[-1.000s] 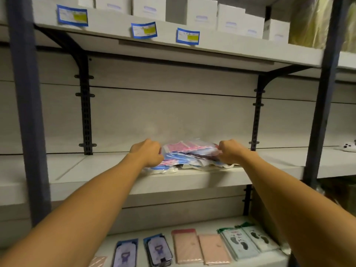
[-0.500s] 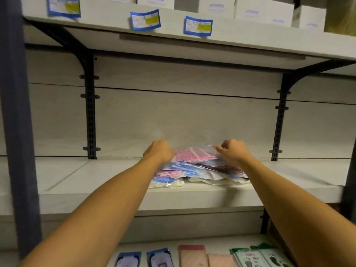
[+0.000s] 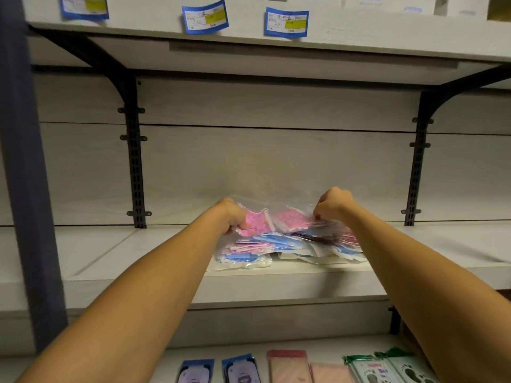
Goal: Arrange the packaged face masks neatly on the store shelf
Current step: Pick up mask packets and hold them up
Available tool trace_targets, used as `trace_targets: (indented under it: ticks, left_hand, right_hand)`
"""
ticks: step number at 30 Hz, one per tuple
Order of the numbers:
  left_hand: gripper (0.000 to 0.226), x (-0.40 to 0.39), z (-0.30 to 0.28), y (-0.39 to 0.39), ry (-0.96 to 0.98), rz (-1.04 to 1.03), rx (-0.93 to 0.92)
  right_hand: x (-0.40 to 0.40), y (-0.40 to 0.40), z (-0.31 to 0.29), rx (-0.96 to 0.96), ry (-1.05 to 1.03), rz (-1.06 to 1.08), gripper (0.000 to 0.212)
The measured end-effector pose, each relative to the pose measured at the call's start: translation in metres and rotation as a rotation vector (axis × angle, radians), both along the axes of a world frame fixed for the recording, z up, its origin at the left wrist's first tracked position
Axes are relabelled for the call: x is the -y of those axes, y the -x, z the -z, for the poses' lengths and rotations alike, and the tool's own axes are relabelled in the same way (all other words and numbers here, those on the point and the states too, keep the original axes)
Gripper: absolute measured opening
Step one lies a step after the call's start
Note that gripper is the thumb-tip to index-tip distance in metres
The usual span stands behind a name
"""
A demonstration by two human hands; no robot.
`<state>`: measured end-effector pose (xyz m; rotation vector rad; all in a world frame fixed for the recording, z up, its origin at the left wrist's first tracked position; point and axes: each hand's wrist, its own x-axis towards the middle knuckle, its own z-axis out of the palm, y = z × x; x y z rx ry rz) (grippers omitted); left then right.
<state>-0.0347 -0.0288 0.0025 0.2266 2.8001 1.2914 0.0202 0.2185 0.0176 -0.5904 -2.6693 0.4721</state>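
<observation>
Pink masks, two packs (image 3: 272, 221), sat atop a loose pile (image 3: 290, 248) at centre frame on the middle shelf (image 3: 110, 261). Your left hand (image 3: 231, 214) and right hand (image 3: 333, 205) each pinched the plastic with curled fingers. Three blue price tags (image 3: 286, 22) lined the upper edge; "250" seemed legible.

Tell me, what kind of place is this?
Most likely a shop. Blue price labels hang on the upper shelf edge, packaged face masks lie piled on the middle shelf, and packaged goods line the bottom one.
</observation>
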Motion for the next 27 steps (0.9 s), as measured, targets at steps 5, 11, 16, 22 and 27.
trace_targets:
  ticks: [5,11,16,22,27]
  left_hand:
    - [0.014,0.013,-0.001,-0.001,-0.062,-0.025,0.041]
    - [0.012,0.025,-0.004,-0.019,-0.102,-0.069,0.026]
    - [0.026,0.033,-0.007,-0.039,-0.271,-0.112,-0.032]
    - [0.027,0.049,-0.008,-0.068,-0.460,-0.176,-0.107]
    - [0.011,0.067,-0.003,-0.085,-0.477,-0.251,-0.178]
  right_hand:
    - [0.004,-0.015,-0.001,-0.051,-0.079,0.071,0.009]
    - [0.016,-0.039,-0.008,-0.080,-0.313,0.172,0.011]
    - [0.016,-0.041,-0.011,-0.125,-0.118,0.117,0.010]
    - [0.022,-0.046,-0.012,-0.092,0.101,0.038,0.022]
    - [0.035,-0.057,-0.011,-0.111,0.386,-0.060,0.015]
